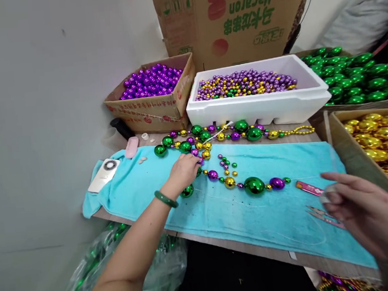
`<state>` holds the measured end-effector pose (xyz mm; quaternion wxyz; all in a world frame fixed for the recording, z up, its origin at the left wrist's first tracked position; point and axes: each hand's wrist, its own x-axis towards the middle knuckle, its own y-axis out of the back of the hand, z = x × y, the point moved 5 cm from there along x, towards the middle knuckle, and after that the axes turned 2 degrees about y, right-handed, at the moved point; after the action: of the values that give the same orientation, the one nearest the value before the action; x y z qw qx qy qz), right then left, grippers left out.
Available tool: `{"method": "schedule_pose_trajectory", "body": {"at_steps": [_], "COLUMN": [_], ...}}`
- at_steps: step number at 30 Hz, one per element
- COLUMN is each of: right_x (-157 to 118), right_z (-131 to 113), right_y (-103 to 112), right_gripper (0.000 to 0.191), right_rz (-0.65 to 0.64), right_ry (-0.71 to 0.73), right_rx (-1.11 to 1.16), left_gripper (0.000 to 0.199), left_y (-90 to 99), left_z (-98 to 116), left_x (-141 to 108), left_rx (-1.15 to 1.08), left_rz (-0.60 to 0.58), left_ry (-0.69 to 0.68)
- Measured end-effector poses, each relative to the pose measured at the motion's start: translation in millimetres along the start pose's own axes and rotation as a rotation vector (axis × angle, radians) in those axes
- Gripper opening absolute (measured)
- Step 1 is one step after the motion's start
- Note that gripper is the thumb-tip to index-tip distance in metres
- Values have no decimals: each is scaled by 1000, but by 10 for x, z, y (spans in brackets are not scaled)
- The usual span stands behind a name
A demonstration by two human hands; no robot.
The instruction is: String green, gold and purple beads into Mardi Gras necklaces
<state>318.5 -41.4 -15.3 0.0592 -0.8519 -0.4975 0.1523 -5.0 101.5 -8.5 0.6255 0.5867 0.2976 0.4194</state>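
My left hand, with a green bangle on its wrist, has its fingers closed on the bead strand, near small purple and green beads. The strand runs right across the turquoise towel, ending in a small green bead, from which a thin clear thread stretches toward my right hand. That hand is curled with the index finger extended; the thread end is too fine to follow. Beneath it lie a pink lighter and thread snips. Several loose small beads rest above the strand.
Behind the towel stand a carton of purple beads and a white foam box of mixed beads. Green beads and a box of gold beads are at right. Finished-looking strands lie at the back; a white device is at left.
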Motion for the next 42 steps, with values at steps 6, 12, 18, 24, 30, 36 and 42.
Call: {"method": "schedule_pose_trajectory", "body": {"at_steps": [6,12,18,24,30,36,42], "right_x": [-175,-191,-76,-125,-236,-310,-341], "right_z": [343,466,555,612,643,600,620], "right_y": [-587,-474,-347,-443,-529,-665,-670], "right_gripper": [38,35,37,39,37,42,40], "right_rz": [-236,-270,-242,-263,-263,-294,-299], "right_ry": [-155,-157,-108,-54,-37,-82,-57], "right_rx": [-66,-138,-202,-316,-347,-335,-355], "left_gripper": [29,27,28,24,28,24,23], "left_y": [-321,-566,-626,-426,-284,-254,-218], "left_z": [370,528,449,436,469,491,475], "left_x": [580,778,787,655,205,35,8], "left_rx": [86,85,-24,-457,-2003,-2223,-2272], "left_rz": [-159,-233,-184,-43,-106,-87,-94], "left_ry": [-37,17,104,239,472,488,449]}}
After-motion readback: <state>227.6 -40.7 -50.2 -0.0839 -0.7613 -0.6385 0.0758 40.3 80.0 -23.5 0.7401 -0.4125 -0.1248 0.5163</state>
